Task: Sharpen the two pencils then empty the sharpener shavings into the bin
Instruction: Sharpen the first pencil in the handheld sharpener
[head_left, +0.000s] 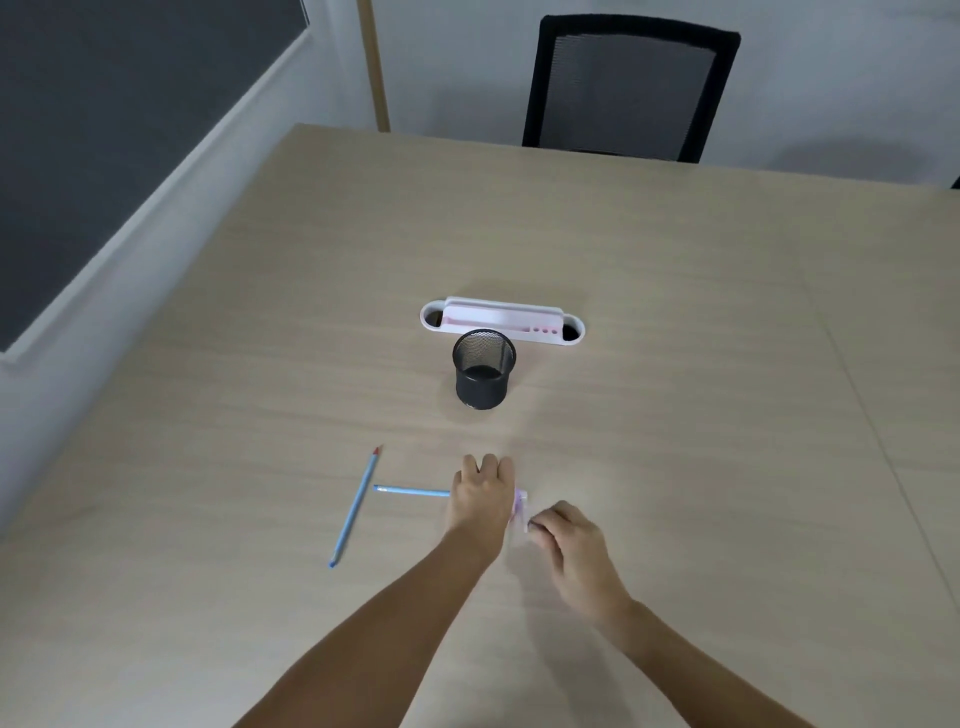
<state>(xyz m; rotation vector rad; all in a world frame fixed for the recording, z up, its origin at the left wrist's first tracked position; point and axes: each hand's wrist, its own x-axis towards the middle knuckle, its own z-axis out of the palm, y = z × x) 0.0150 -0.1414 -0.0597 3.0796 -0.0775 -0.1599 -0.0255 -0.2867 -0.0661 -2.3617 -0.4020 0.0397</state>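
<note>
Sharpening looks under way: the left hand (480, 499) grips a blue pencil (410, 490) fed into the pink sharpener (521, 506), where the right hand (569, 540) pinches something, hard to make out. A second pencil (356, 506) lies nearby on the table (675, 364), already pointed. The mesh bin (483, 369) waits beyond. No writing is readable.

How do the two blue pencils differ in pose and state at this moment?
The loose pencil lies untouched on the table, running diagonally, both ends visible. The held pencil lies crosswise, its right end hidden under the left hand, which holds it against the pink sharpener beside the right hand. Both pencils are light blue and slim.
</note>
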